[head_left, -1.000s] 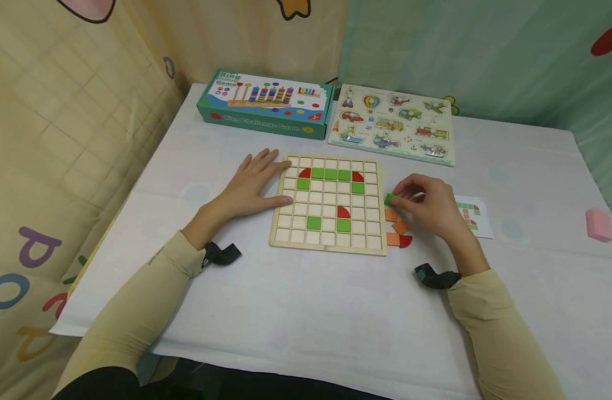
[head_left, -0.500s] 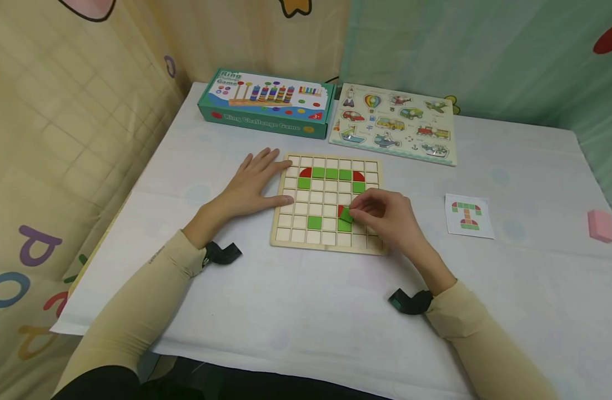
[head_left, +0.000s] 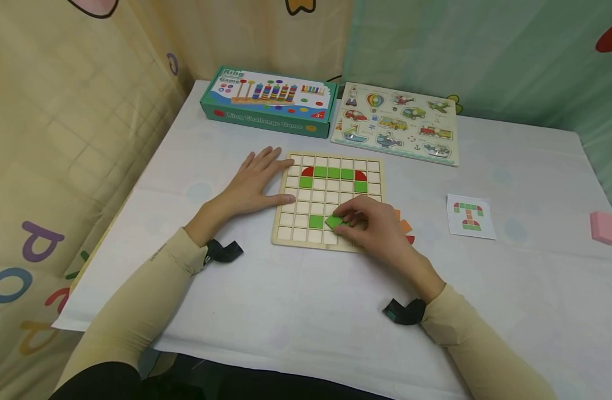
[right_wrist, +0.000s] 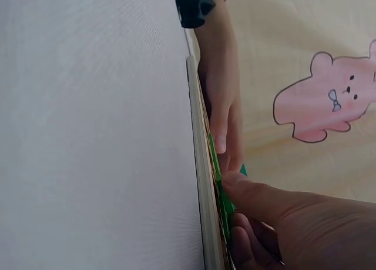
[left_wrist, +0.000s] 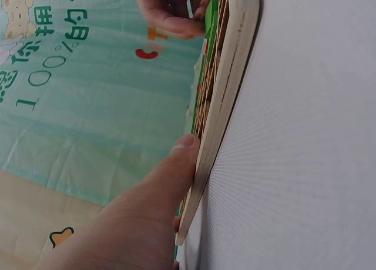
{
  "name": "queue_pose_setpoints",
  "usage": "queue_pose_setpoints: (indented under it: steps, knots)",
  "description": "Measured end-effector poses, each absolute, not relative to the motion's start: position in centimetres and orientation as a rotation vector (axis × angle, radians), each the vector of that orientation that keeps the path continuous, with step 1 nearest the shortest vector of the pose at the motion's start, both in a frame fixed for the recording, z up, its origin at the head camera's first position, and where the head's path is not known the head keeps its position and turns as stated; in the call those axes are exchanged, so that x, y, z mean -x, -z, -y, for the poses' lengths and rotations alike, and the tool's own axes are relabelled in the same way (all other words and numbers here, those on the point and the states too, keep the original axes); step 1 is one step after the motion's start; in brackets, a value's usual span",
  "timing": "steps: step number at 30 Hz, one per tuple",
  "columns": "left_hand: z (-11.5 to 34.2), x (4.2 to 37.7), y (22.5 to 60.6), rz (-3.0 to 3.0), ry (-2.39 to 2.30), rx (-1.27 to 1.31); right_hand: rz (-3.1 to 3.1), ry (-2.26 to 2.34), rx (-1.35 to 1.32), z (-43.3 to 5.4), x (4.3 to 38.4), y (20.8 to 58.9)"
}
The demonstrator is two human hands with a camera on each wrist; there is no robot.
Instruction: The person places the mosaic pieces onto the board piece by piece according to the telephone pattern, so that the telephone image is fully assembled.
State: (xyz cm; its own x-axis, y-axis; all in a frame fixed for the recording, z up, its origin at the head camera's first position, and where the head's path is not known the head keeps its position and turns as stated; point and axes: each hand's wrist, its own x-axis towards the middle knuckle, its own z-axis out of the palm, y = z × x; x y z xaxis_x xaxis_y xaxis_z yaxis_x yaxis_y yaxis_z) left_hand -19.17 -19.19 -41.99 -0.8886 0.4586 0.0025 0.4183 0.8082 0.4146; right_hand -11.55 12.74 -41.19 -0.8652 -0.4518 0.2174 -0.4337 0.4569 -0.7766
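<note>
A wooden grid board (head_left: pixel 298 243) lies flat on the table, with several green square tiles (head_left: pixel 334 173) and red quarter-round tiles (head_left: pixel 361 176) set in its cells. My left hand (head_left: pixel 248 186) rests at the board's left edge, fingers spread and thumb on the rim. Between thumb and fingers, my right hand (head_left: pixel 373 222) pinches a green square tile (head_left: pixel 334 222), turned at an angle over the lower middle cells. The right wrist view shows this tile (right_wrist: pixel 226 208) close to the board's surface. My right hand hides the board's lower right part.
Orange tiles (head_left: pixel 405 226) and a red tile (head_left: pixel 411 239) lie beside the board's right edge. Farther right are a pattern card (head_left: pixel 470 216) and a pink block (head_left: pixel 603 227). A ring game box (head_left: pixel 268 103) and a vehicle puzzle board (head_left: pixel 396 123) stand at the back.
My right hand has carried the green tile left from the loose pile onto the board, moving slightly farther left and down since half a second ago. The left hand stays in place.
</note>
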Motion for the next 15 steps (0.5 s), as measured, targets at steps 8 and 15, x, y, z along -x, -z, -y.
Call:
queue_pose_setpoints:
  steps: [8, 15]
  knots:
    - [19.18, 19.12, 41.8, -2.902, -0.613, -0.694, -2.742, 1.284, 1.009, -12.25, 11.55, 41.17]
    - [19.22, 19.06, 41.68, -2.897, -0.618, -0.69, -2.73, 1.276, 1.058, -12.37, 11.62, 41.13]
